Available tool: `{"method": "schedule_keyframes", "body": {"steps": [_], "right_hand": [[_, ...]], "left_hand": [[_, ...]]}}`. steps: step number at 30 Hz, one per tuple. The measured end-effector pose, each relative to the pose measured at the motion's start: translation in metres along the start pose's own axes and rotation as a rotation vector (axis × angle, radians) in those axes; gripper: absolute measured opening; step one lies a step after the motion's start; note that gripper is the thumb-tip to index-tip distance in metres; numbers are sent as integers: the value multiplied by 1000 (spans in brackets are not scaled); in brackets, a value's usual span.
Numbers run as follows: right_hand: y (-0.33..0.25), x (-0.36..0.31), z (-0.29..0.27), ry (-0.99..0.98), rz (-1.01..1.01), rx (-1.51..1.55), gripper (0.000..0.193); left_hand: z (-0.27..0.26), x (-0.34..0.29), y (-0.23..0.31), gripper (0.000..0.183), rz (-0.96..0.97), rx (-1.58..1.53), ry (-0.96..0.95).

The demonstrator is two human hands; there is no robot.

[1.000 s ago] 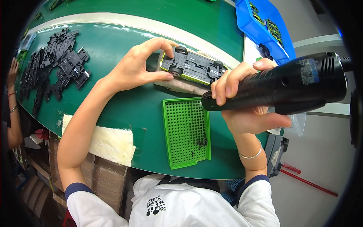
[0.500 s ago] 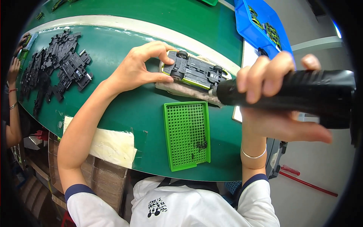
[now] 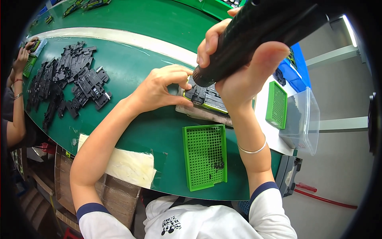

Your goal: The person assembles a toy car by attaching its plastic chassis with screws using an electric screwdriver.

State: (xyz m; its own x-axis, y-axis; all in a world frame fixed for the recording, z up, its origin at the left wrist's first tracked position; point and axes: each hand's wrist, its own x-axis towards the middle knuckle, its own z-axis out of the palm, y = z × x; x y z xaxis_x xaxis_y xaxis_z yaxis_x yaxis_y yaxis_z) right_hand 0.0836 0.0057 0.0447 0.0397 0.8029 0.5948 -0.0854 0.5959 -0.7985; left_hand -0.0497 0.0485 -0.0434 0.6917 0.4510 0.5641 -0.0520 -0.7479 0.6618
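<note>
Bottom up on a pale padded block (image 3: 203,115) lies a toy car (image 3: 207,98) with a black chassis and a yellow-green body edge. My left hand (image 3: 163,88) pinches its left end between thumb and fingers. A black cylindrical electric screwdriver (image 3: 254,38) is gripped in my right hand (image 3: 242,67). Its lower tip points down at the car's left part, and whether it touches a screw is hidden. Much of the car's right half is covered by my right hand. Nearer me stands a green perforated tray (image 3: 205,157) with small dark screws (image 3: 218,165) in it.
Loose black chassis plates (image 3: 75,75) are heaped on the left of the green table (image 3: 131,51). A pale cloth (image 3: 131,163) lies at the near edge. Rightward are another green tray (image 3: 276,104), a clear plastic box (image 3: 304,119) and a blue bin (image 3: 296,77). Another person's hands (image 3: 22,59) work far left.
My right hand has swung the screwdriver leftward, from the car's right end to its left end, and tilted it more upright. My left hand still holds the car. The whole view has shifted slightly.
</note>
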Motion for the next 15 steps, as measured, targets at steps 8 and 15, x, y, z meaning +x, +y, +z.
{"method": "schedule_keyframes", "body": {"steps": [8,15], "right_hand": [[13,-2,5,6,49,-35,81],[14,-1,7,1,50,-161,80]], "left_hand": [[-4,-1,3,34,-64,-48,-29],[-5,-1,0,33,-27,-65,-8]]}}
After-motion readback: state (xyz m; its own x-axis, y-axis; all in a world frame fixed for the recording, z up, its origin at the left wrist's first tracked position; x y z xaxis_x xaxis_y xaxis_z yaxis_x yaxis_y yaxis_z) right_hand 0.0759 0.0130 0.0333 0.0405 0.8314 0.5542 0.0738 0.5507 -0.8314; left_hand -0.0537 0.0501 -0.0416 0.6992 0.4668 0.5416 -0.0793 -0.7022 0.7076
